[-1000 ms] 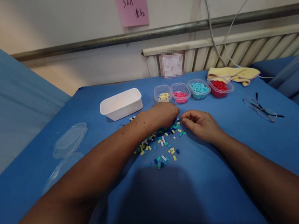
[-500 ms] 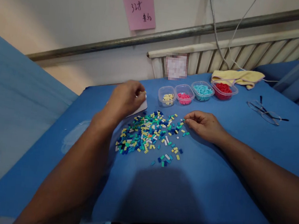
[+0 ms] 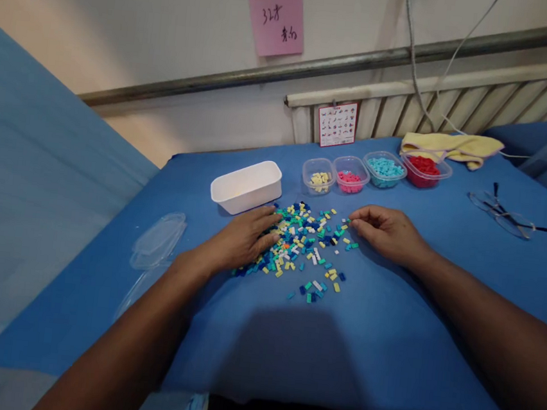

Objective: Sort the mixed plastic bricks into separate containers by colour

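A loose pile of small building bricks (image 3: 300, 233) in blue, teal, green, yellow and white lies spread on the blue cloth. My left hand (image 3: 246, 238) rests flat over the pile's left part, fingers stretched out and touching bricks. It covers some of them. At the pile's right edge my right hand (image 3: 381, 233) lies on its side, thumb and forefinger pressed together beside a few scattered bricks. Whatever those fingertips hold, if anything, is too small to make out. Just behind my left hand stands a white oblong tub (image 3: 247, 188); its bottom is only partly visible.
Along the back stand clear tubs of yellow bricks (image 3: 320, 182), pink bricks (image 3: 350, 181), light blue bricks (image 3: 385, 169) and red bricks (image 3: 423, 168). A yellow cloth (image 3: 453, 147) and eyeglasses (image 3: 507, 214) lie right. Clear lids (image 3: 159, 242) lie left. A radiator (image 3: 379, 112) is behind.
My left hand has come down from in front of the white tub onto the bricks, and its fingers have opened out. My right hand stays in place. The view has shifted slightly left.
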Demonstrator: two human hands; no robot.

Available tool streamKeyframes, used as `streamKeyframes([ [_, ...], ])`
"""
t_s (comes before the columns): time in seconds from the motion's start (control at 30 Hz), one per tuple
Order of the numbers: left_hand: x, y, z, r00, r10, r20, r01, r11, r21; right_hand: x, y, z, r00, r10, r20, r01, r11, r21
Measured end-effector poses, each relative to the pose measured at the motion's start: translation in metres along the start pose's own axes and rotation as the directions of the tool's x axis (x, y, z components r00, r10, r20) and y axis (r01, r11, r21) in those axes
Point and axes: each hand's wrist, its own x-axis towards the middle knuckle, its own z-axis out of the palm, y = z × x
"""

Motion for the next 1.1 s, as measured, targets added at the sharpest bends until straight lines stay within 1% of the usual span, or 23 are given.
streamKeyframes([
  [0.03, -0.002, 0.0, 0.007, 0.999, -0.036, 0.032, 0.035, 0.999, 0.012, 0.0, 0.0, 0.0, 1.0, -0.001, 0.001, 0.001, 1.0, 0.006],
  [0.1, -0.004, 0.007, 0.016, 0.994, -0.095, 0.061, 0.093, 0.995, 0.029, 0.0, 0.001, 0.001, 1.0, -0.004, 0.001, 0.004, 1.0, 0.015],
  [0.13, -0.004, 0.013, 0.019, 0.992, -0.104, 0.074, 0.101, 0.994, 0.031, 0.0, 0.001, 0.001, 1.0, -0.007, 0.0, 0.007, 1.0, 0.017],
  [0.2, -0.001, 0.033, 0.023, 0.991, -0.081, 0.107, 0.078, 0.997, 0.028, -0.001, 0.002, 0.001, 1.0, -0.014, 0.001, 0.014, 1.0, 0.01],
  [0.27, 0.002, 0.057, 0.026, 0.991, -0.022, 0.133, 0.02, 1.0, 0.018, -0.001, 0.004, 0.001, 1.0, -0.018, 0.004, 0.018, 1.0, -0.004],
  [0.4, 0.008, 0.104, 0.044, 0.976, 0.178, 0.125, -0.176, 0.984, -0.031, -0.003, 0.009, 0.0, 1.0, -0.028, 0.013, 0.028, 0.999, -0.018],
  [0.47, 0.011, 0.117, 0.056, 0.959, 0.264, 0.104, -0.264, 0.964, -0.011, -0.003, 0.011, 0.0, 0.999, -0.035, 0.015, 0.035, 0.999, -0.004],
  [0.53, 0.015, 0.121, 0.063, 0.945, 0.315, 0.086, -0.318, 0.948, 0.028, -0.004, 0.011, -0.001, 0.999, -0.041, 0.02, 0.041, 0.999, 0.002],
  [0.57, 0.017, 0.12, 0.064, 0.945, 0.315, 0.084, -0.32, 0.946, 0.046, -0.004, 0.011, -0.001, 0.999, -0.045, 0.021, 0.045, 0.999, -0.001],
  [0.63, 0.02, 0.11, 0.059, 0.962, 0.258, 0.094, -0.265, 0.962, 0.071, -0.005, 0.01, -0.001, 0.999, -0.05, 0.02, 0.051, 0.999, -0.017],
  [0.73, 0.019, 0.084, 0.042, 0.988, 0.099, 0.12, -0.111, 0.989, 0.101, -0.005, 0.009, -0.001, 0.999, -0.042, 0.021, 0.043, 0.998, -0.047],
  [0.8, 0.012, 0.064, 0.029, 0.992, 0.009, 0.122, -0.024, 0.992, 0.124, -0.004, 0.009, -0.001, 0.999, -0.04, 0.028, 0.041, 0.997, -0.064],
  [0.87, -0.001, 0.046, 0.02, 0.991, -0.083, 0.107, 0.068, 0.988, 0.14, -0.004, 0.01, -0.001, 0.999, -0.046, 0.029, 0.048, 0.995, -0.085],
  [0.93, -0.02, 0.033, 0.016, 0.983, -0.162, 0.089, 0.149, 0.979, 0.138, -0.005, 0.011, -0.001, 0.998, -0.058, 0.022, 0.06, 0.992, -0.11],
  [1.0, -0.04, 0.027, 0.017, 0.976, -0.203, 0.078, 0.193, 0.974, 0.119, -0.006, 0.011, -0.001, 0.997, -0.081, 0.015, 0.082, 0.987, -0.136],
  [1.1, -0.064, 0.026, 0.026, 0.974, -0.217, 0.069, 0.212, 0.975, 0.071, -0.011, 0.005, 0.0, 0.99, -0.14, 0.03, 0.143, 0.973, -0.178],
])
